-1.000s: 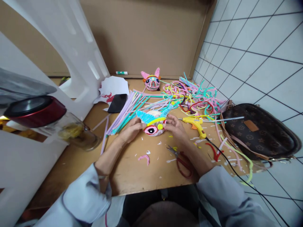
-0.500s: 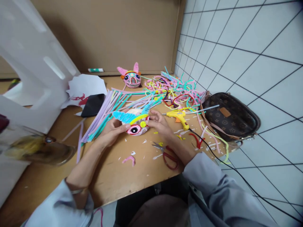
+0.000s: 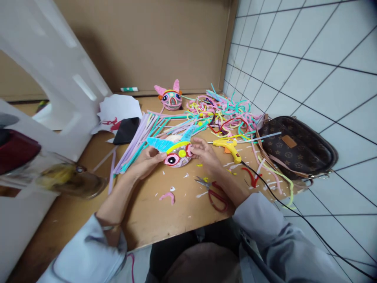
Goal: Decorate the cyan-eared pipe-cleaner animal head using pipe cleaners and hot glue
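A small round craft head made of pipe cleaners, with pink eyes, a yellow nose and blue fringe, rests on the wooden table. My left hand grips its left side, thumb near the eye. My right hand pinches its right side with curled fingers. A finished pink eared head stands at the back of the table.
A yellow glue gun with a black cord lies right of my hand. Red-handled scissors lie near my right forearm. Straight pipe cleaners, a tangled pile, a black phone, a brown bag and a glass jar surround the work.
Both hands stay on the craft head, turning it slightly. The camera view has swung right and then back a little.
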Tool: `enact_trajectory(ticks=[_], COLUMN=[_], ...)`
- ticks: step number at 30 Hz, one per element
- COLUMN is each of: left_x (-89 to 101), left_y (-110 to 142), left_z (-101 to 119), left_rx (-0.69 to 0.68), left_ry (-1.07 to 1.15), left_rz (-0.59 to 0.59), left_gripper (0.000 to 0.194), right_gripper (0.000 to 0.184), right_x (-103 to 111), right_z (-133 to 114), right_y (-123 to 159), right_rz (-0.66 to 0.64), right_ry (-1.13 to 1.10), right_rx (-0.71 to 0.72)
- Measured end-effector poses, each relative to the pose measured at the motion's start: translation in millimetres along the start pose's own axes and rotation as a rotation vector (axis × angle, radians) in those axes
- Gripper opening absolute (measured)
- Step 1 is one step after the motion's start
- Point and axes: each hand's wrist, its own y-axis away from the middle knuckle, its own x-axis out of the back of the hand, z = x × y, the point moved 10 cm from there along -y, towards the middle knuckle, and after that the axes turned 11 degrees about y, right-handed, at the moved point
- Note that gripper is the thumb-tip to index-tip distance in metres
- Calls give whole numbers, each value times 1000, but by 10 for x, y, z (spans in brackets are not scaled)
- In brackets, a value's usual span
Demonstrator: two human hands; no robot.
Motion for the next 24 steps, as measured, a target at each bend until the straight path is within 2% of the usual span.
enact_trajectory(ticks=[5, 12, 20, 24], left_x=[-64, -88, -54, -100], left_y=[-1, 6, -30, -40], left_z=[17, 24, -29, -13], left_rx=[6, 20, -34, -105], left_ry=[82, 146, 113, 139], left_rz=[-45, -59, -81, -138], left_gripper=[98, 93, 71, 60], right_gripper=[45, 51, 61, 65], right_x=[33, 28, 50, 51], right_z=[-22, -45, -101, -133], right_y=[-24, 20, 62, 57], right_rz=[-12, -20, 20, 39], right_ry=[39, 33, 123, 164], right_rx=[25, 27, 44, 65])
